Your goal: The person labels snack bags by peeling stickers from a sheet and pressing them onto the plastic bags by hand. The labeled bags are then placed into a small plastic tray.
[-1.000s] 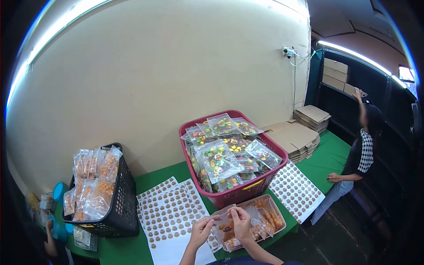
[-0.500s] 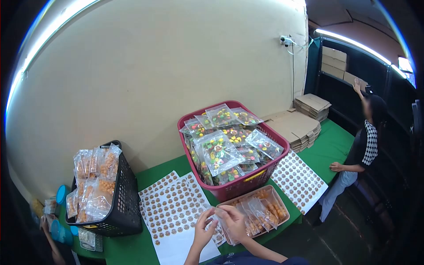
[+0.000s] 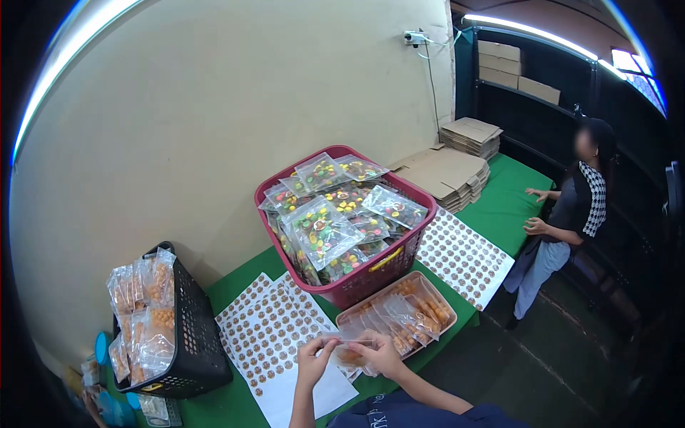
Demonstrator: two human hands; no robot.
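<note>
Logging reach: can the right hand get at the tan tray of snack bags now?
Probably yes: the tan tray lies just beyond the right hand, nothing between, though it and the left hand hold a small bag.

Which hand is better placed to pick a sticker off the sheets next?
Likely left: both pinch the snack bag, but the left hand is over the sticker sheets, while the right hand is nearer the tray.

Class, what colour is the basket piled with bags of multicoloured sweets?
The basket is crimson red, clearest in the head view.
</note>
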